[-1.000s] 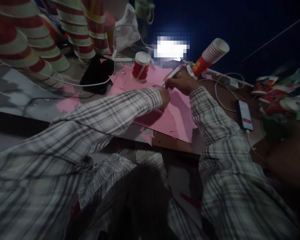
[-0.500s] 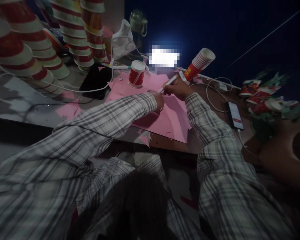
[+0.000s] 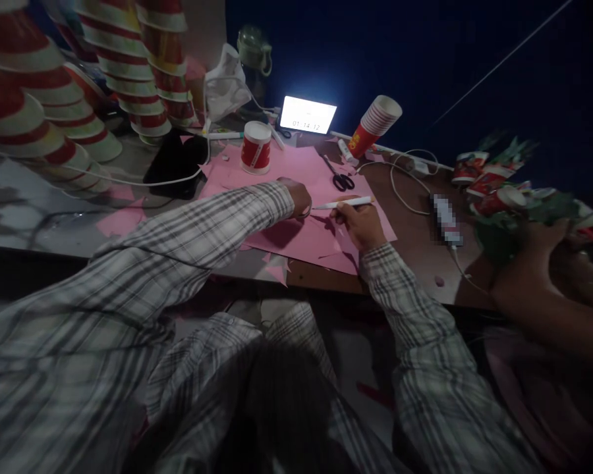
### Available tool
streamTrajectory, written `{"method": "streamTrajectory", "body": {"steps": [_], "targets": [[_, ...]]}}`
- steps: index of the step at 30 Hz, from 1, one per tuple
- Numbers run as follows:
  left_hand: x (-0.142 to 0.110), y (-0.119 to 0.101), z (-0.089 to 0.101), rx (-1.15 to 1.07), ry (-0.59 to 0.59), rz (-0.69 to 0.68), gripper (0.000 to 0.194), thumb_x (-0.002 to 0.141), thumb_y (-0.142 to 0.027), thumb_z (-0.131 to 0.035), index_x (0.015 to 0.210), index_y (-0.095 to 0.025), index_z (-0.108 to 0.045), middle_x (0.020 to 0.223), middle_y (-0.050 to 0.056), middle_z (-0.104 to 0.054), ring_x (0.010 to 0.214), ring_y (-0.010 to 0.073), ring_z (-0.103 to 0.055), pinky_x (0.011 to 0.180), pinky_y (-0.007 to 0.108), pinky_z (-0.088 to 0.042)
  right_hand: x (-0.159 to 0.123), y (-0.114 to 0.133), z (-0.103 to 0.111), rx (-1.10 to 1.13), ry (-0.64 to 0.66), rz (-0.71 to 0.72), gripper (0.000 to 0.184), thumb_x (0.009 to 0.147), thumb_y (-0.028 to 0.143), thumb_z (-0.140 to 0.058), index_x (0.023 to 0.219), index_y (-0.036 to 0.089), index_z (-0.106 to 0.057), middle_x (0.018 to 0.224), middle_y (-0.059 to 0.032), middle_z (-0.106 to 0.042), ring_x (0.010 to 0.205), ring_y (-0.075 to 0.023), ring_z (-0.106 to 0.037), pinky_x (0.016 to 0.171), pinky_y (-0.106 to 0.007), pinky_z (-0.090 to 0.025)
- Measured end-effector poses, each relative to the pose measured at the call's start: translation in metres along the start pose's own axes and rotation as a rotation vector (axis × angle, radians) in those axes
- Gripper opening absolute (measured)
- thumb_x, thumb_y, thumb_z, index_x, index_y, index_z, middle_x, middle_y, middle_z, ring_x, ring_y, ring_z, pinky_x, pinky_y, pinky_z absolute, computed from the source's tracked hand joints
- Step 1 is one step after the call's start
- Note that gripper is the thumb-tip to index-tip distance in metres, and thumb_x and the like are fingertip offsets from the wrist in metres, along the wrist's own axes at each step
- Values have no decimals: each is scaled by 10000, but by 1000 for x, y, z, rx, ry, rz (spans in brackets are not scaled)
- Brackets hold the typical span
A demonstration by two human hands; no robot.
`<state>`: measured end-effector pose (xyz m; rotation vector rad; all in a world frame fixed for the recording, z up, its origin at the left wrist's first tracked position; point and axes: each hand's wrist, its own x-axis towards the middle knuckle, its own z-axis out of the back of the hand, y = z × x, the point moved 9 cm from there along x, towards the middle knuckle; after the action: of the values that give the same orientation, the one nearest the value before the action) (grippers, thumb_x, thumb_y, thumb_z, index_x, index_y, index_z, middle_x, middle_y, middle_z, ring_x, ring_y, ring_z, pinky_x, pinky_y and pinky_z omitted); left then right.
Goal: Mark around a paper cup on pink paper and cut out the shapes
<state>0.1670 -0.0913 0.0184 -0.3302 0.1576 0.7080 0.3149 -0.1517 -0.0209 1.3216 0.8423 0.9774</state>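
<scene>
My right hand point(image 3: 362, 222) grips a white marker pen point(image 3: 353, 203), held nearly level over a pink paper sheet point(image 3: 326, 253), its tip toward my left hand. My left hand point(image 3: 297, 197) is curled closed and rests on the pink paper. A thin pale curved edge shows at its fingers, but what they hold is hidden. Behind my right hand lies a pair of black-handled scissors point(image 3: 343, 181) on the paper. A red and white paper cup point(image 3: 255, 148) stands beyond my left hand on the paper.
Stacked cups point(image 3: 123, 66) tower at the left beside a black pouch-like item point(image 3: 175, 161). A lit screen point(image 3: 308, 115) and tilted cup stack point(image 3: 375, 125) stand behind. At right are a charging phone point(image 3: 445, 220), decorated cups point(image 3: 494, 178) and another person's arm point(image 3: 534, 283).
My right hand has moved nearer to me with the marker, which has swung to point left. The scissors are now uncovered. The view has shifted slightly to the right.
</scene>
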Motion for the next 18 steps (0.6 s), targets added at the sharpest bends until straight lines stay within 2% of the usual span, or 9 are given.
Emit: {"method": "streamTrajectory", "body": {"steps": [2,5,7,10,13,15,17,18], "targets": [[-3,3,-4,72,40,-3,196,797,-119,-761,982,-142,-821,1103,182,-777,1075,355,-706,917,463,-544,-3,4,16,171,-100,32,146,774,311,-734,817,187,-671,627,29,-700,518,-75,-546,508,-191,-431],[-9,3,-7,164,61,-36,243,879,-126,-681,1090,-140,-801,1283,213,-718,1152,359,-692,967,472,-521,2,17,32,264,-180,93,182,793,336,-742,821,200,-624,646,32,-704,497,-62,-536,499,-177,-418],[-13,2,-7,215,32,-86,260,927,-135,-619,1126,-143,-785,1437,209,-633,1225,358,-661,1011,479,-497,8,23,32,268,-170,112,197,798,342,-750,831,205,-612,649,33,-704,497,-64,-539,500,-177,-417],[-22,3,-4,301,-87,-171,333,985,-116,-478,1173,-149,-751,1606,172,-492,1286,341,-630,1031,484,-477,16,28,25,248,-163,136,188,802,351,-734,862,208,-628,659,31,-716,497,-68,-538,500,-185,-423],[-42,23,4,269,-213,-95,403,972,-74,-396,1122,-180,-754,1688,129,-386,1132,296,-706,985,479,-486,21,28,15,124,-171,196,180,829,362,-700,908,206,-660,688,25,-729,531,-85,-570,540,-217,-482],[-61,39,10,287,-296,-34,396,984,-100,-387,1152,-182,-737,1677,128,-399,1169,305,-688,978,457,-482,23,28,5,-34,-141,259,197,856,365,-681,975,209,-683,746,9,-745,611,-115,-630,623,-266,-552],[-79,54,6,338,-286,9,412,983,-89,-354,1171,-152,-715,1656,147,-428,1223,334,-660,944,443,-487,23,25,-9,-238,-80,327,246,882,357,-659,1086,221,-686,871,-22,-773,751,-163,-696,744,-345,-609],[-86,63,4,342,-273,60,408,975,-75,-347,1153,-132,-709,1631,163,-459,1156,315,-687,930,426,-487,22,22,-16,-351,-46,357,281,897,351,-641,1147,228,-677,955,-44,-783,838,-192,-718,813,-393,-622]]}}
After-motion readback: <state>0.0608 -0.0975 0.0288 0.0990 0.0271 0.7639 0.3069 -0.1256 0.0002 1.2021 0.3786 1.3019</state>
